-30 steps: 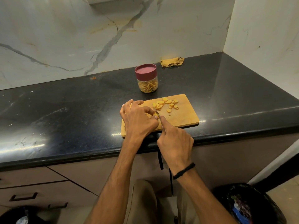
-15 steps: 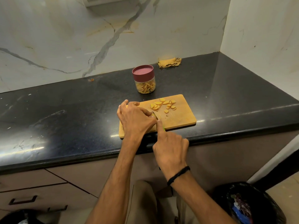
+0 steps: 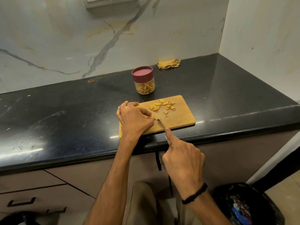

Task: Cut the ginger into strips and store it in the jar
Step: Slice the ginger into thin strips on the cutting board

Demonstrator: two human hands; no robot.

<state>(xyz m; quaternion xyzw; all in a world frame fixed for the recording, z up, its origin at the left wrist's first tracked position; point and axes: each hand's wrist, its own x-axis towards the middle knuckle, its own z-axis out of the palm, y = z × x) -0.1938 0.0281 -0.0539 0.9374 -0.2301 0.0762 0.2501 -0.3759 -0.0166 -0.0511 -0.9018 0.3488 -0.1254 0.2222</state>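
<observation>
- The step in hand, as I judge it, is cutting a ginger piece (image 3: 155, 118) into strips on the cutting board (image 3: 183, 118).
- The left hand (image 3: 134, 118) has its fingers curled and pins this piece down with the fingertips. Most of the piece is hidden under them.
- The right hand (image 3: 181, 158) grips the knife (image 3: 161, 123), with the forefinger stretched along the back of the blade. The handle is hidden inside the hand.
- The blade tip is just beside the left fingertips, on their right.
- To cut well, I think the left fingertips should be tucked back from the blade, and the cuts should be narrow and parallel.
- The ginger slices (image 3: 162, 105) lie in a loose heap beyond the knife tip, apart from both hands.
- The jar (image 3: 144, 82) stands on the bench (image 3: 65, 111) beyond the left hand, just behind the board. Its lid is on and strips are inside, so the lid must come off before storing.
</observation>
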